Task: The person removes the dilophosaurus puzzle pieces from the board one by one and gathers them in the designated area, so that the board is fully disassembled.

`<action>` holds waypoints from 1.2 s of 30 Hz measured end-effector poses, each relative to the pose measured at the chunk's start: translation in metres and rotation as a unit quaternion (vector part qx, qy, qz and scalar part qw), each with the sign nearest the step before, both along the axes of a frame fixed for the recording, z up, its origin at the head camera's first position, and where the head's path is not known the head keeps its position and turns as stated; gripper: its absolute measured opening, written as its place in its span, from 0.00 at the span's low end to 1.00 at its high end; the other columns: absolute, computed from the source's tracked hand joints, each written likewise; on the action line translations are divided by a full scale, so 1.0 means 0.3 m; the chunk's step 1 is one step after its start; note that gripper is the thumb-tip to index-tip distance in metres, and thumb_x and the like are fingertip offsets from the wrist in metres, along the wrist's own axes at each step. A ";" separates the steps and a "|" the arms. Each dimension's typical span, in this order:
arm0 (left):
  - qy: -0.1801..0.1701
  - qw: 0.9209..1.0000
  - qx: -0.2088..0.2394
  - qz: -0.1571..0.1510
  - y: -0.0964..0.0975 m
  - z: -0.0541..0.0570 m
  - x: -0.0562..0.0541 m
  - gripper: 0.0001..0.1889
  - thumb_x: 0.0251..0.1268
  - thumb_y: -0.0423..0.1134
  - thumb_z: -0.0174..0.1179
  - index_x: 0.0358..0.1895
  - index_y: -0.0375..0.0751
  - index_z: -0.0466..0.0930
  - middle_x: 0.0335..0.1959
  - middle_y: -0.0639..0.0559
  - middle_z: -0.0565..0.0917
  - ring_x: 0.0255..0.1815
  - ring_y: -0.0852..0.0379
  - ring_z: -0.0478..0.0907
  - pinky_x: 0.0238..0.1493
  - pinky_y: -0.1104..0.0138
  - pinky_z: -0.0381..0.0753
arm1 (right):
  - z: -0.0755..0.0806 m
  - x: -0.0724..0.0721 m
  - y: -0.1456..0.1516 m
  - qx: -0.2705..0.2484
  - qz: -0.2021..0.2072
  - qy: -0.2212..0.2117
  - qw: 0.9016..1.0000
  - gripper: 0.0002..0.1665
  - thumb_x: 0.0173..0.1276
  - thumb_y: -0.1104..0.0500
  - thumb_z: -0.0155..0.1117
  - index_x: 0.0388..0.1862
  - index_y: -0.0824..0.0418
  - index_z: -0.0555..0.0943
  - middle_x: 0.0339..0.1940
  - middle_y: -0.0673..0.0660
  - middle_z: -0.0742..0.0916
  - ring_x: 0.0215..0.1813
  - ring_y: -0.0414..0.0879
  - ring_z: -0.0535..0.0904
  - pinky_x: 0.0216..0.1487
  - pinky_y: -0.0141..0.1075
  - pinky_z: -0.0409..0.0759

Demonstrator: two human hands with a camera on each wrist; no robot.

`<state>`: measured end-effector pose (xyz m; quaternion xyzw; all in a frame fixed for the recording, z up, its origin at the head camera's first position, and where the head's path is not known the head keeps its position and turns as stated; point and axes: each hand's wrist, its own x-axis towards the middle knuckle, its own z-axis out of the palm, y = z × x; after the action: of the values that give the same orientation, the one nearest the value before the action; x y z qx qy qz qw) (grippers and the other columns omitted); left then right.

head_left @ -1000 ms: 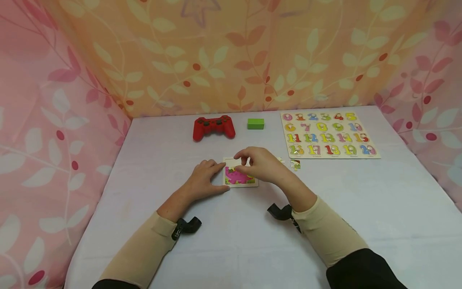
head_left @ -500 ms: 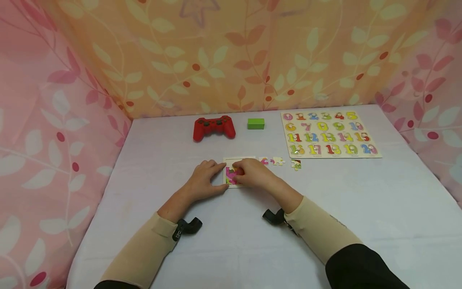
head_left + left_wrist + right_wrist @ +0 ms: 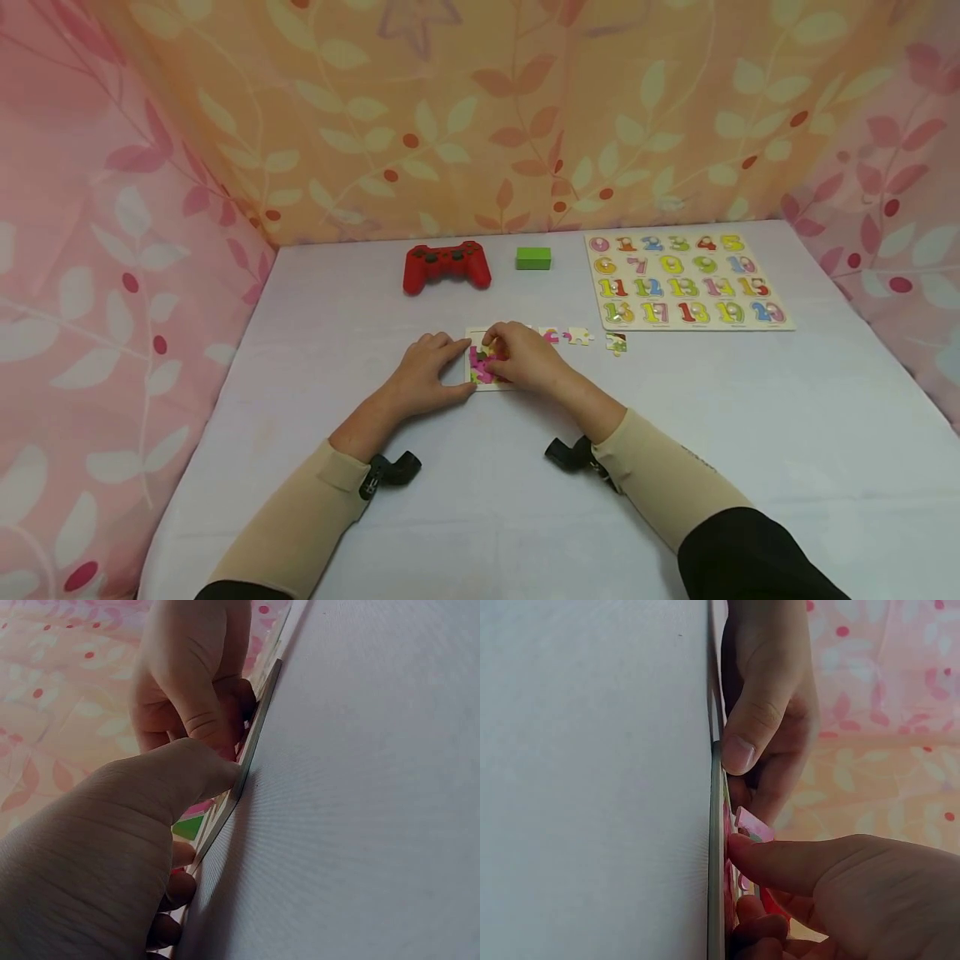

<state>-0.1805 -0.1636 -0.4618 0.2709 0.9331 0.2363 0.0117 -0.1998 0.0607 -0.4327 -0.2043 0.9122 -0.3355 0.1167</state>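
Observation:
A small jigsaw board (image 3: 489, 387) with a pale frame and a pink picture lies mid-table, partly hidden by my right hand. My left hand (image 3: 422, 377) rests at its left side, with thumb and index finger extended along the edge. In the right wrist view the left thumb (image 3: 741, 750) presses the board's corner. My right hand (image 3: 528, 357) is over the board, pinching a pink puzzle piece (image 3: 753, 823) that stands tilted at the thumb tip. To the right lie loose puzzle pieces: a pink one (image 3: 550, 335), a pale one (image 3: 578, 336) and a green one (image 3: 617, 342).
Behind the board are a red game controller (image 3: 447, 267) and a green block (image 3: 533, 258). A number puzzle board (image 3: 690, 279) lies at the back right, just beyond the loose pieces. Patterned cloth (image 3: 480, 125) encloses the white table (image 3: 480, 517) at the back and sides.
My right hand has come down and towards me over the board, its fingertips drawing closer together. Loose pieces it covered now show on the right. My left hand stays in place.

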 end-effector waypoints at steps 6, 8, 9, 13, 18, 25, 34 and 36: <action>-0.007 1.000 0.002 -0.002 0.000 0.003 0.002 0.39 0.59 0.56 0.70 0.72 0.40 0.75 0.49 0.50 0.77 0.50 0.51 0.69 0.52 0.55 0.69 | 0.000 0.006 -0.001 -0.010 0.005 0.007 1.000 0.12 0.67 0.61 0.73 0.48 0.59 0.83 0.38 0.51 0.85 0.41 0.46 0.78 0.47 0.40 0.77; -0.007 1.000 0.001 -0.003 -0.001 0.002 0.002 0.40 0.59 0.56 0.70 0.72 0.40 0.75 0.49 0.49 0.78 0.51 0.51 0.69 0.53 0.55 0.69 | -0.003 0.007 -0.001 -0.008 0.011 0.013 1.000 0.12 0.67 0.61 0.73 0.48 0.59 0.84 0.36 0.50 0.85 0.40 0.44 0.78 0.45 0.38 0.77; -0.006 1.000 0.001 -0.003 -0.001 0.002 0.002 0.40 0.59 0.56 0.70 0.72 0.40 0.74 0.49 0.49 0.78 0.51 0.51 0.69 0.53 0.55 0.69 | -0.004 0.008 -0.002 -0.004 0.015 0.019 1.000 0.13 0.67 0.59 0.73 0.49 0.59 0.85 0.36 0.49 0.84 0.40 0.44 0.78 0.44 0.38 0.77; 0.005 1.000 0.001 -0.009 -0.001 0.000 -0.002 0.39 0.59 0.56 0.70 0.72 0.40 0.74 0.49 0.50 0.78 0.51 0.51 0.70 0.52 0.55 0.70 | -0.010 0.014 -0.002 0.023 0.032 0.051 0.998 0.21 0.65 0.52 0.76 0.53 0.59 0.87 0.37 0.50 0.83 0.39 0.44 0.78 0.41 0.37 0.76; 0.011 1.000 0.005 -0.014 -0.003 0.000 -0.006 0.40 0.59 0.56 0.70 0.72 0.40 0.74 0.48 0.50 0.78 0.49 0.51 0.70 0.50 0.55 0.69 | -0.021 0.019 -0.007 0.034 0.041 0.088 0.995 0.20 0.64 0.47 0.77 0.49 0.57 0.90 0.40 0.50 0.84 0.40 0.43 0.79 0.40 0.37 0.77; 0.004 1.000 0.006 -0.008 -0.006 -0.002 -0.005 0.38 0.59 0.56 0.71 0.71 0.41 0.76 0.47 0.51 0.78 0.48 0.52 0.69 0.50 0.56 0.69 | 0.017 0.022 -0.003 0.016 0.034 0.083 0.996 0.18 0.64 0.51 0.75 0.49 0.58 0.88 0.41 0.50 0.84 0.42 0.44 0.80 0.45 0.39 0.78; -0.001 1.000 -0.001 -0.003 -0.005 -0.001 -0.004 0.39 0.60 0.56 0.70 0.73 0.42 0.74 0.48 0.50 0.77 0.49 0.52 0.69 0.52 0.55 0.70 | 0.164 0.057 0.047 -0.028 0.028 0.086 0.996 0.20 0.65 0.55 0.71 0.56 0.58 0.86 0.44 0.49 0.86 0.38 0.46 0.77 0.41 0.40 0.77; -0.004 1.000 -0.005 -0.001 -0.003 -0.001 -0.003 0.40 0.60 0.57 0.70 0.73 0.41 0.73 0.49 0.50 0.77 0.50 0.52 0.69 0.52 0.55 0.70 | 0.188 0.071 0.063 -0.037 0.022 0.082 0.996 0.20 0.66 0.55 0.72 0.56 0.57 0.86 0.44 0.49 0.86 0.38 0.46 0.76 0.39 0.40 0.77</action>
<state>-0.1814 -0.1645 -0.4621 0.2705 0.9339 0.2330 0.0172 -0.1785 0.0796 -0.3764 -0.2556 0.9010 -0.3482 0.0410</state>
